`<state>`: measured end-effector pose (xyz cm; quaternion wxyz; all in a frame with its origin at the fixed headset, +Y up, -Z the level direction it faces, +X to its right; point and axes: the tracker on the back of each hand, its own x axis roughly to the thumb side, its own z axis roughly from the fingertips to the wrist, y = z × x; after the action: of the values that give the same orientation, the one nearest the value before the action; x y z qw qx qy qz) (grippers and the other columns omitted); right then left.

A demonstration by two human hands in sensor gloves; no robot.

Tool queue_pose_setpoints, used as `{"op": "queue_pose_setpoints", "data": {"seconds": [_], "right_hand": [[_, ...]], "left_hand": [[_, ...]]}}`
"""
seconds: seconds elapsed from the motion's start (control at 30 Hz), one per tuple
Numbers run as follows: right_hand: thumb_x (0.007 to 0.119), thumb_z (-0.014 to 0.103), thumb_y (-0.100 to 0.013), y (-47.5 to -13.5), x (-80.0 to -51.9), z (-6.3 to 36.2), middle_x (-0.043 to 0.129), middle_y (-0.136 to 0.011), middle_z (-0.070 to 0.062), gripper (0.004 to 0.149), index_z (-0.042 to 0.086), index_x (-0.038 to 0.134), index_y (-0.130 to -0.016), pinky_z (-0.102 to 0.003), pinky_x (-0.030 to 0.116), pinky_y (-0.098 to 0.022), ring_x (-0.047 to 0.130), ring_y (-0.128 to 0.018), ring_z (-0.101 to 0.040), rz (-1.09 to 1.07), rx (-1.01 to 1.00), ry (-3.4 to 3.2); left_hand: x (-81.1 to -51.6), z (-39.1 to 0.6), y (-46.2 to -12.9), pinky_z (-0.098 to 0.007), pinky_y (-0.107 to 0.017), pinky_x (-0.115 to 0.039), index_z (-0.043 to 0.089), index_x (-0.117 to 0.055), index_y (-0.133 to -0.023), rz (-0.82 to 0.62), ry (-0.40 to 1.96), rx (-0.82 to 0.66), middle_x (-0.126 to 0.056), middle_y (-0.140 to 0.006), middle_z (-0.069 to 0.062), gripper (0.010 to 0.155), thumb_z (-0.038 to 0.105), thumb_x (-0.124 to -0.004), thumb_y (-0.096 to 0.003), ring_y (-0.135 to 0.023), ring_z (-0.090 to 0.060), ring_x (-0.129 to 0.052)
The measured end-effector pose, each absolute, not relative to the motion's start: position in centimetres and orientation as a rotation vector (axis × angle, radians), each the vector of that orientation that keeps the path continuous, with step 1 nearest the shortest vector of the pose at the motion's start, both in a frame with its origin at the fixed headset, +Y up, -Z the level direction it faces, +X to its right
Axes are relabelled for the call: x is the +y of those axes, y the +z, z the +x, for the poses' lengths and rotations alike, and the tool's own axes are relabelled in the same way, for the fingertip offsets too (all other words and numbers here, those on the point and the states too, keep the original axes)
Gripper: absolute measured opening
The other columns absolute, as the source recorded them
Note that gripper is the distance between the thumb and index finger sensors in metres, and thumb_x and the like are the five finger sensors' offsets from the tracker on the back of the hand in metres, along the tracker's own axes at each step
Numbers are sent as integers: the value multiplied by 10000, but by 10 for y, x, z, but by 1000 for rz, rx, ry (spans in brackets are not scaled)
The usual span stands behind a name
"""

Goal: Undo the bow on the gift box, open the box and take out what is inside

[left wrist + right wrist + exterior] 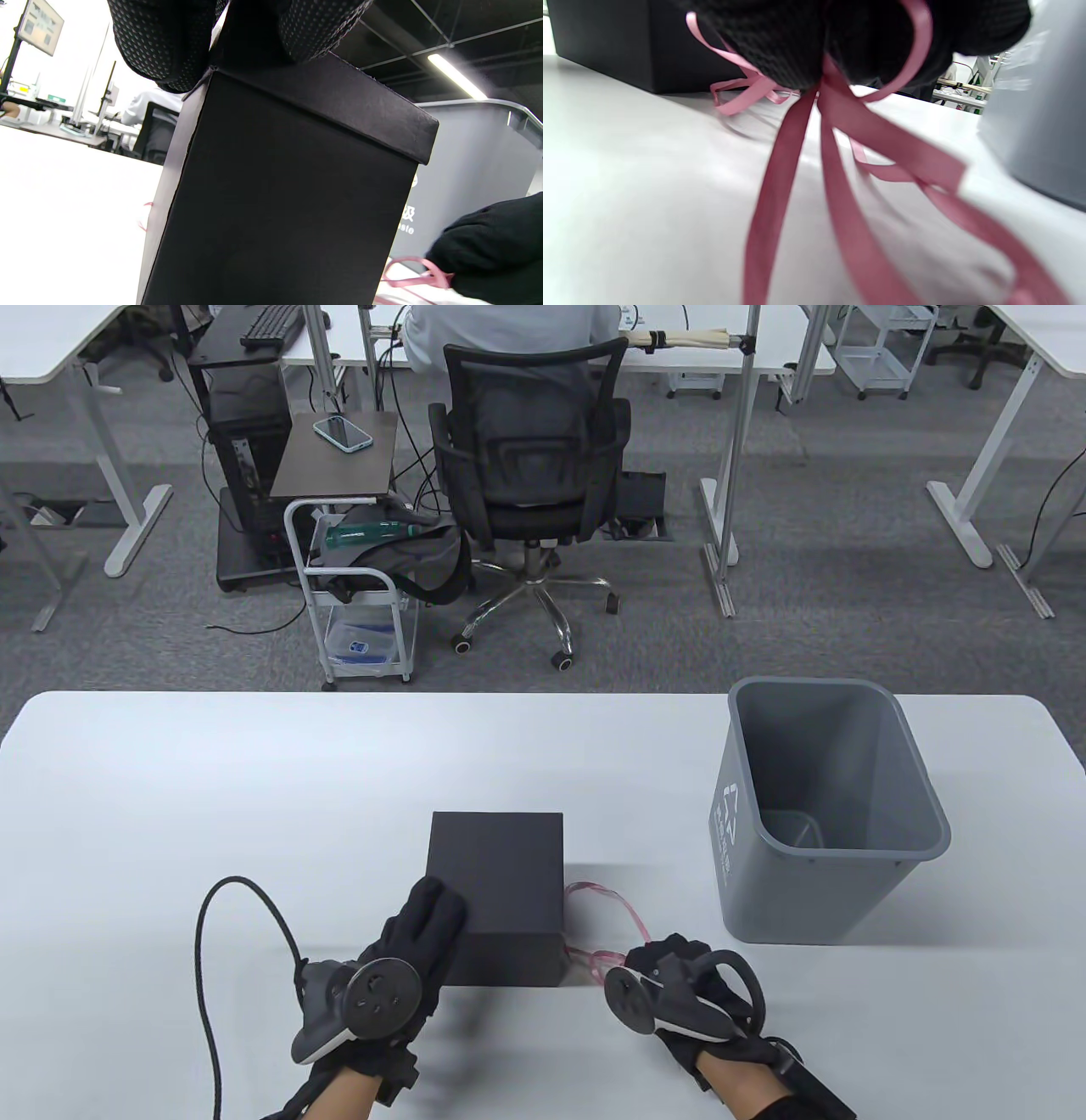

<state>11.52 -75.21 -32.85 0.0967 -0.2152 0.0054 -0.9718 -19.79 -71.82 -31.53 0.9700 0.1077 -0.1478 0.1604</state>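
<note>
The black box (496,891) stands near the front edge of the table (212,780), lid on, with no ribbon across its top. The left hand (407,937) lies on the near left corner of the lid; in the left wrist view the gloved fingers (165,42) drape over that corner, straight enough that I read it as pressing down rather than gripping. The right hand (679,984) sits just right of the box with its fingers curled round a bunch of pink ribbon (607,916), and the right wrist view shows several strands (840,140) hanging from the fist to the tabletop. A loop of ribbon trails back toward the box's right side; I cannot tell whether any of it is caught under the base.

So the bow looks undone and the step in hand is clearing the ribbon away. To do it well, I would keep the left hand's weight on the lid so the box does not slide or tip, and draw the ribbon out sideways and low. The grey bin (827,814) stands just beyond the right hand, a handy place to drop it. Then both hands are free for the lid, which overlaps the body with a shallow rim and probably lifts straight up.
</note>
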Motion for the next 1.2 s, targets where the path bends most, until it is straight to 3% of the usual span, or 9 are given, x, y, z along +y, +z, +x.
{"op": "queue_pose_setpoints", "data": {"seconds": [0.37, 0.5, 0.67, 0.8, 0.93, 1.03, 1.1, 1.2], "right_hand": [[816, 250, -534, -295, -705, 165, 881, -681, -119, 389, 100, 819, -894, -500, 782, -487, 894, -586, -319, -470, 119, -2926], [805, 253, -543, -296, -677, 163, 881, -689, -114, 389, 107, 811, -903, -489, 791, -474, 897, -582, -314, -453, 277, -3100], [786, 256, -556, -315, -665, 138, 875, -698, -113, 391, 107, 791, -918, -484, 798, -464, 900, -578, -311, -518, 352, -3369], [790, 258, -559, -340, -675, 109, 879, -699, -115, 392, 106, 791, -920, -483, 806, -457, 908, -572, -311, -478, 292, -3506], [812, 273, -558, -375, -710, 87, 905, -681, -112, 390, 100, 811, -908, -466, 832, -426, 934, -537, -296, -279, 215, -3551], [823, 271, -556, -389, -736, 78, 911, -686, -116, 391, 102, 816, -908, -464, 834, -424, 938, -535, -297, -259, 84, -3585], [816, 264, -559, -393, -752, 72, 897, -722, -125, 401, 108, 803, -928, -477, 821, -455, 925, -574, -313, -300, -12, -3568], [784, 292, -567, -396, -768, 70, 776, -894, -199, 502, 102, 709, -1025, -534, 736, -576, 822, -731, -394, -404, -187, -3506]], "left_hand": [[-718, -197, -315, -441, -661, -801, 192, -592, -1136, 221, 318, -297, -507, -1239, -168, 527, 308, -711, -635, -870, -476, -847], [-718, -198, -315, -442, -661, -800, 189, -591, -1136, 220, 320, -297, -505, -1240, -166, 528, 307, -711, -635, -872, -476, -845], [-718, -198, -315, -441, -661, -800, 189, -591, -1136, 221, 318, -300, -506, -1239, -167, 529, 309, -711, -635, -870, -476, -846], [-718, -198, -315, -441, -662, -799, 194, -587, -1137, 221, 319, -302, -503, -1240, -169, 529, 308, -710, -636, -874, -475, -844], [-718, -198, -315, -441, -665, -797, 194, -582, -1139, 214, 314, -303, -499, -1241, -166, 531, 308, -710, -636, -878, -473, -842], [-718, -198, -315, -444, -665, -796, 195, -581, -1140, 210, 316, -303, -498, -1242, -164, 532, 308, -710, -636, -880, -476, -840], [-718, -198, -316, -444, -667, -795, 194, -580, -1140, 206, 317, -303, -492, -1243, -165, 531, 307, -709, -638, -881, -476, -839], [-719, -198, -316, -444, -668, -794, 197, -577, -1142, 205, 315, -303, -491, -1244, -161, 532, 309, -708, -638, -882, -473, -839]]}}
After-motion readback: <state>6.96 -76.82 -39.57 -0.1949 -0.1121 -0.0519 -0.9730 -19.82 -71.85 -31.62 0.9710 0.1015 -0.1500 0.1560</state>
